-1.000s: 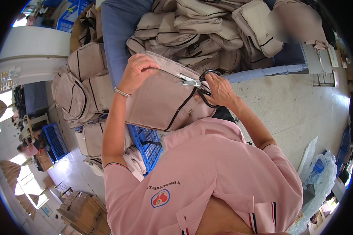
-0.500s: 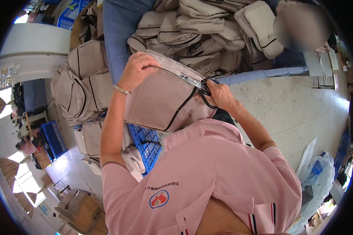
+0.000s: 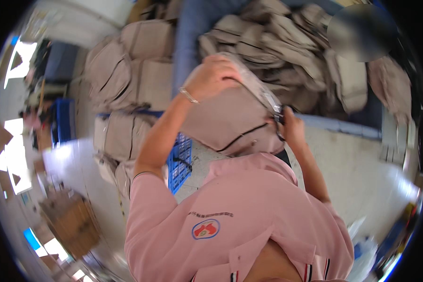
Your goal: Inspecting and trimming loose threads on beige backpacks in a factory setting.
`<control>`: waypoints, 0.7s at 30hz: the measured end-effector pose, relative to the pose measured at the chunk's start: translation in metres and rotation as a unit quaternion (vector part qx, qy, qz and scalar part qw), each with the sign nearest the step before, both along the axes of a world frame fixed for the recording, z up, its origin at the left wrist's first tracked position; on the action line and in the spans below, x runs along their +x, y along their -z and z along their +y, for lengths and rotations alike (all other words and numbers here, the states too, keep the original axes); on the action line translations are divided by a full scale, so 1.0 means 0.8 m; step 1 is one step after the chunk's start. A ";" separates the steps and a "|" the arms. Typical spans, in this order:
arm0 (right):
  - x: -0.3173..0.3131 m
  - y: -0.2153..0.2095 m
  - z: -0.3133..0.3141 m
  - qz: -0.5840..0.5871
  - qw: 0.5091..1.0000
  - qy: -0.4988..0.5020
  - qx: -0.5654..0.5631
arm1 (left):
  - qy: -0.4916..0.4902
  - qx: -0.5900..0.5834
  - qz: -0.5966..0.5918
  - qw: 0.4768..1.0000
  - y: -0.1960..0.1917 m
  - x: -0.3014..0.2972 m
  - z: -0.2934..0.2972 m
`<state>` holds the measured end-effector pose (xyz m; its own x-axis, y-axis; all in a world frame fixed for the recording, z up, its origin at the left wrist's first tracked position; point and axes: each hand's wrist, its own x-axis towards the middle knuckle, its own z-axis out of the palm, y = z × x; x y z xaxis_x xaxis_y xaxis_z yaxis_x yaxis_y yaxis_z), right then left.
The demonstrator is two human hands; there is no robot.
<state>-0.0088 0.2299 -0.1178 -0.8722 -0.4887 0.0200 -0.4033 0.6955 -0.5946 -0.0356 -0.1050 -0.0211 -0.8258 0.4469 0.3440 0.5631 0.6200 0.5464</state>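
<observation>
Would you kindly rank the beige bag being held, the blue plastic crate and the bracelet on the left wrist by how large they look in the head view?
1. beige bag, gripped by the left hand and right hand.
2. blue plastic crate, partly hidden by the arm and farther off, so less sure.
3. bracelet, clearly smallest.

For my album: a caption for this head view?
Both hands, left and right, hold a beige fabric bag above a blue crate.

Beige bag between left hand and right hand.
</observation>
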 end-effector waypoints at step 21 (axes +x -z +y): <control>0.055 0.000 -0.096 -0.054 0.993 -0.010 -0.105 | -0.594 0.615 0.302 0.422 0.009 0.551 -0.270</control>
